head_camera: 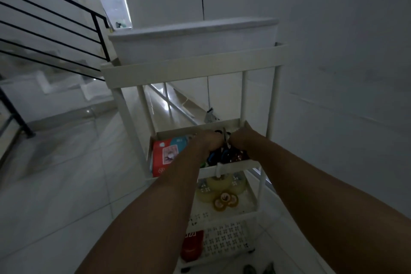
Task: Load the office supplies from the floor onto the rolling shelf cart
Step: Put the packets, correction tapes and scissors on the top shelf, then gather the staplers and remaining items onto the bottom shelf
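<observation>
A white rolling shelf cart (193, 66) stands in front of me with several tiers. Both my hands reach into its middle tier. My left hand (208, 141) and my right hand (243, 138) are closed side by side around a bunch of scissors (224, 154) with dark and blue handles; metal blades show between the hands. A red and blue box (165, 155) lies at the left of that tier. The tier below holds several rolls of clear tape (219, 189). A red item (192, 246) sits in the bottom basket.
A white bin (193, 40) fills the cart's top tier. Black stair railing (55, 29) and steps are on the left, a white wall on the right. The floor is pale tile. Dark objects (258, 269) lie on the floor at the bottom edge.
</observation>
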